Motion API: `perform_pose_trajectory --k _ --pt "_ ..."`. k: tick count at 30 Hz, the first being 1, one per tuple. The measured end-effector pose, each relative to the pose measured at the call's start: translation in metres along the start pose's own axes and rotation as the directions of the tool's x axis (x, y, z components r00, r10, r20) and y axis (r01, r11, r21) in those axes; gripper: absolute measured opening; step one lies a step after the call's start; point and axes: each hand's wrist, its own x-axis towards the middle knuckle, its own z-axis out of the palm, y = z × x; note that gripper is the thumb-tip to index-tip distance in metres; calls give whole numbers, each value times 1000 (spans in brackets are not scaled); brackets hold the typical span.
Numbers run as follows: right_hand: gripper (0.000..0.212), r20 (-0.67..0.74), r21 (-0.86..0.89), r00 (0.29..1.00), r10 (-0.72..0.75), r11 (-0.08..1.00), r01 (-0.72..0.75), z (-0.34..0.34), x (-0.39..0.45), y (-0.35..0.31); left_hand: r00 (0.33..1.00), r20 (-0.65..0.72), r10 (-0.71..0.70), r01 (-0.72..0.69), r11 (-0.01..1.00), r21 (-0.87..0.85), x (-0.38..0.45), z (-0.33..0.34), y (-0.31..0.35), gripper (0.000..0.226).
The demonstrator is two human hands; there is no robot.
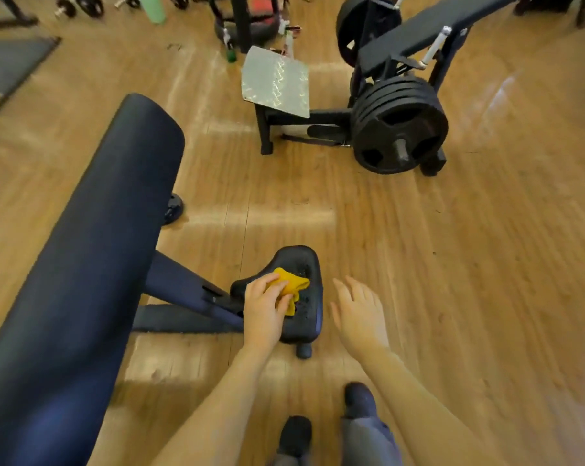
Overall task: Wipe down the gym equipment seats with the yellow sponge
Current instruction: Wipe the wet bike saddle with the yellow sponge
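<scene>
1. The fingers point(267, 286) of the left hand point(262, 311) are curled over the yellow sponge point(292, 285), pinching it against the small black seat point(309, 260); the right hand point(360, 314) hangs just beside the seat with fingers spread and relaxed, holding nothing
2. The step in hand looks like wiping this small seat; a good pass would press the sponge flat and sweep it across the whole pad, rim to rim, rather than dabbing in one spot
3. The far half of the seat lies beyond the sponge, so the stroke should probably run forward, away from the person, then back along the edges
4. The free right hand could steady the seat's side if it wobbles under pressure
5. The sponge looks soft and crumpled, folded more like a cloth than a block, bright yellow-orange against the dark pad; it sits on the near-left part of the seat, half hidden under the hand
6. The long padded bench point(92, 247) at left is likely a surface to wipe as well
</scene>
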Motion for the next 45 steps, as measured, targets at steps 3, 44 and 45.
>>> perform_pose_trajectory --k 3,44,45 --pt "54 62 7 994 -89 996 88 20 39 3 994 -62 -87 88 996 11 19 10 -10 25" --pt "63 251 -25 841 -479 865 501 344 160 18 963 28 -269 249 922 298 114 186 -252 53" --pt "62 242 -26 843 -480 865 500 345 159 18 964 58 -259 230 925 301 114 188 -254 52"
